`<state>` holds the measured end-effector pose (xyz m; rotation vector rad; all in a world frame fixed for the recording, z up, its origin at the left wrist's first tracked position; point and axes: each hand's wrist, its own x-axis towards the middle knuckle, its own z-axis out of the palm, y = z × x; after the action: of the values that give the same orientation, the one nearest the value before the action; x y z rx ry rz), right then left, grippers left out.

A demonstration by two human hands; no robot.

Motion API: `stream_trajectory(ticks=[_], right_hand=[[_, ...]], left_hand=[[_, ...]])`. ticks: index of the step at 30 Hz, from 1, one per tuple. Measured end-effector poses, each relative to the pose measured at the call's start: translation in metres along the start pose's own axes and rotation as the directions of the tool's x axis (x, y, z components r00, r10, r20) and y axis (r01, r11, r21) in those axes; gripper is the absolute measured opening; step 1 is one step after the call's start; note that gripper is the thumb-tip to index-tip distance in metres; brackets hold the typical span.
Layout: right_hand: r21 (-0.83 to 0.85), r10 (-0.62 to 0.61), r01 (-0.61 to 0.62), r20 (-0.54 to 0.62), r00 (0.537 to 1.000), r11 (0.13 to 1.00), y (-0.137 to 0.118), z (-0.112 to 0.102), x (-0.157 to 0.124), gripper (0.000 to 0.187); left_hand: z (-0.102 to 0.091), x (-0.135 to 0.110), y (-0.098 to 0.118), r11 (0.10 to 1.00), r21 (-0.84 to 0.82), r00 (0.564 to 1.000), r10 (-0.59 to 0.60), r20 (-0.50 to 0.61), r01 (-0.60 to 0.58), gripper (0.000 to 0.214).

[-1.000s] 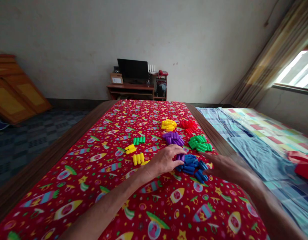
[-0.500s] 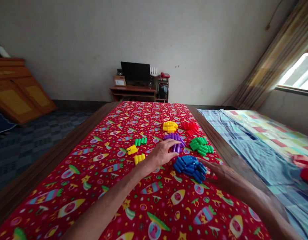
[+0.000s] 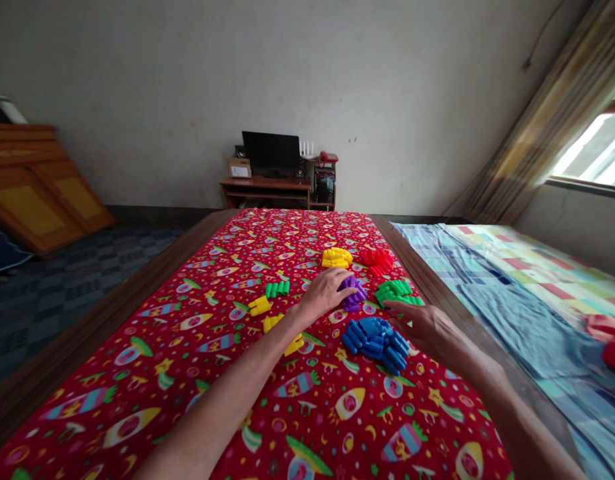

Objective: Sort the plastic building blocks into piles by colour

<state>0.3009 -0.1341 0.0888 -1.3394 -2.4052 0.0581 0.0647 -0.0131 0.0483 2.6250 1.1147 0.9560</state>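
Observation:
My left hand curls round the left side of the purple toy blocks, fingers behind and thumb in front; part of the pile is hidden by it. With fingers stretched out and nothing held, my right hand is at the near edge of the green toy blocks; I cannot tell whether it touches them. Nearer to me, between both arms, lies a heap of blue toy blocks. Behind the purple ones are yellow toy blocks and red toy blocks.
Left of my left hand lie a short green row, a yellow pair and more yellow blocks, partly behind my forearm. A red patterned cloth covers the wooden table. A bed stands right; a desk with a monitor is beyond.
My left hand has moved onto the purple blocks, and their pile looks more compact. My right hand has gone from beside the blue heap forward to the green blocks. The view has tilted slightly up.

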Motion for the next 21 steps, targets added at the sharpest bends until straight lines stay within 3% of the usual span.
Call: stream_trajectory(ticks=[4,10,13,16,18,21], right_hand=[[0.058,0.013,-0.015,0.026,1.0,0.998,-0.001,-0.003,0.0,0.038],[0.159,-0.046,0.028,0.111,0.993,0.987,-0.032,-0.006,0.022,0.03],[0.258,-0.234,0.195,0.131,0.963,0.946,-0.062,0.015,0.047,0.024],[0.291,-0.44,0.386,0.15,0.885,0.876,-0.09,0.049,0.081,0.017],[0.238,-0.471,0.43,0.158,0.868,0.871,-0.102,0.07,0.11,0.017],[0.103,-0.408,0.395,0.201,0.891,0.913,-0.11,0.093,0.161,0.022]], left_hand=[[-0.031,-0.018,-0.019,0.999,0.029,0.996,-0.029,-0.084,0.032,0.033],[-0.076,-0.082,-0.088,0.961,0.138,0.971,-0.239,-0.029,0.241,0.035],[-0.082,-0.109,-0.106,0.943,0.129,0.948,-0.315,0.05,0.307,0.036],[-0.078,-0.118,-0.106,0.931,0.101,0.933,-0.357,0.051,0.351,0.037],[-0.074,-0.117,-0.102,0.925,0.069,0.926,-0.376,0.033,0.374,0.04],[-0.073,-0.114,-0.1,0.916,0.003,0.915,-0.402,0.034,0.402,0.04]])
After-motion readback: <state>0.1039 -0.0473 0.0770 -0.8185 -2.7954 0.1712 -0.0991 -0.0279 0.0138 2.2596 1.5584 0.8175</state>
